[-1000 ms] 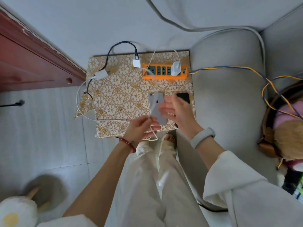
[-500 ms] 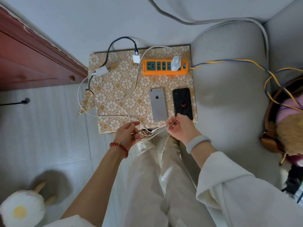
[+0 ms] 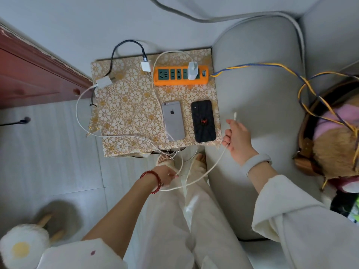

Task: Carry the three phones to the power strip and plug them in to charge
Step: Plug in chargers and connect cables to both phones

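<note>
A silver phone [image 3: 173, 120] and a black phone [image 3: 203, 120] lie face down, side by side, on the gold floral-covered table [image 3: 126, 117]. Behind them sits the orange power strip [image 3: 180, 75] with one white charger [image 3: 192, 70] plugged in. My right hand [image 3: 238, 139], right of the black phone, pinches a white cable [image 3: 206, 173] with its plug end [image 3: 235, 115] sticking up. My left hand [image 3: 165, 174], below the table's front edge, holds tangled white cables. A third phone is not visible.
Two unplugged white chargers [image 3: 146, 66] [image 3: 104, 82] lie on the table's back left, with a black cable looping behind. A grey sofa arm [image 3: 258, 105] is to the right, a red wooden cabinet [image 3: 29, 74] to the left. Blue-yellow wires run right from the strip.
The silver phone left my hand and now lies beside the black one. My right hand pulled a cable end out to the right; my left hand dropped lower with the tangle.
</note>
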Available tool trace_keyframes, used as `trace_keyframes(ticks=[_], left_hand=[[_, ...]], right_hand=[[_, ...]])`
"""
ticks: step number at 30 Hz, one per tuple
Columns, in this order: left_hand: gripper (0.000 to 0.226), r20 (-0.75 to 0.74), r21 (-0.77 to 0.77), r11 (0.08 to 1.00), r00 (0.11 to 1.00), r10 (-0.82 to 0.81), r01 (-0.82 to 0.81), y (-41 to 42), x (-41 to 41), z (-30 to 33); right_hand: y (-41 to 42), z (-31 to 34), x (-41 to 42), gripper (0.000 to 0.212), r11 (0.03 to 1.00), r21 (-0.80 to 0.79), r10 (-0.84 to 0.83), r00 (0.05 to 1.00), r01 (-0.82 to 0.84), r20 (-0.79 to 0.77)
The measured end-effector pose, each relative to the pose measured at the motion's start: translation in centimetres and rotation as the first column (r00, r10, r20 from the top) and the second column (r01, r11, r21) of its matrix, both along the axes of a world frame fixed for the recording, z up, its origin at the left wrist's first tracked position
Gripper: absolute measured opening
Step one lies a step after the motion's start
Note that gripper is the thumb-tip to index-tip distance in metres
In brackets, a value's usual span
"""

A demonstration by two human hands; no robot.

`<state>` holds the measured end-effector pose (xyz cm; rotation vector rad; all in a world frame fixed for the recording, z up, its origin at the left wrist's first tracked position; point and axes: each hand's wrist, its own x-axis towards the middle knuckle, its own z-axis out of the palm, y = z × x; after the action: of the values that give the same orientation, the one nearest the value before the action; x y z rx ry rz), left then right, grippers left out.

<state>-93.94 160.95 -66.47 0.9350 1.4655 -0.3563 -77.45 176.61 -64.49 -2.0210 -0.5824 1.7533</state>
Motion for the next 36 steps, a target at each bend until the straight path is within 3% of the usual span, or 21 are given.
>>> trace_keyframes(ticks=[4, 7, 9, 12, 15, 20, 23, 32, 36], left_hand=[[0.035, -0.109, -0.033, 0.999, 0.994, -0.007, 0.004, 0.2, 1.2, -0.8], [0.045, -0.305, 0.031, 0.991, 0.943, 0.133, -0.130, 0.8, 1.3, -1.0], [0.045, -0.379, 0.178, 0.954, 0.878, 0.292, -0.241, 1.7, 1.3, -0.6], [0.037, -0.372, 0.418, 0.828, 0.760, 0.532, -0.375, 3.6, 1.4, -0.7], [0.035, -0.220, 0.485, 0.704, 0.706, 0.673, -0.520, 6.0, 1.9, -1.6], [0.033, 0.002, 0.409, 0.632, 0.693, 0.721, -0.659, 10.1, 3.9, -3.7], [0.025, 0.117, 0.300, 0.539, 0.591, 0.798, -0.787, 11.8, 5.4, -4.4], [0.028, 0.097, 0.207, 0.453, 0.479, 0.872, -0.867, 13.2, 5.3, -5.3], [0.011, 0.181, 0.053, 0.308, 0.313, 0.932, -0.950, 12.1, 4.8, -5.0]], right_hand=[[-0.3, -0.5, 1.5, 0.021, 0.953, 0.078, 0.278, 0.948, -0.292, 0.158], [-0.8, -1.4, 2.2, 0.025, 0.875, 0.089, 0.438, 0.857, -0.475, 0.271], [-1.1, -1.9, 2.1, 0.023, 0.834, 0.061, 0.506, 0.804, -0.549, 0.314], [-1.0, -2.9, 1.5, 0.019, 0.801, 0.078, 0.535, 0.767, -0.594, 0.354], [-0.5, -3.9, 0.4, 0.020, 0.765, 0.129, 0.538, 0.736, -0.631, 0.411], [0.6, -5.9, -1.3, 0.027, 0.731, 0.142, 0.565, 0.708, -0.668, 0.424], [0.7, -6.6, -1.6, 0.027, 0.703, 0.116, 0.615, 0.682, -0.702, 0.395], [1.1, -6.5, -1.1, 0.025, 0.797, 0.075, 0.564, 0.783, -0.599, 0.263], [0.6, -6.3, -0.6, 0.022, 0.832, 0.048, 0.537, 0.823, -0.553, 0.185]])
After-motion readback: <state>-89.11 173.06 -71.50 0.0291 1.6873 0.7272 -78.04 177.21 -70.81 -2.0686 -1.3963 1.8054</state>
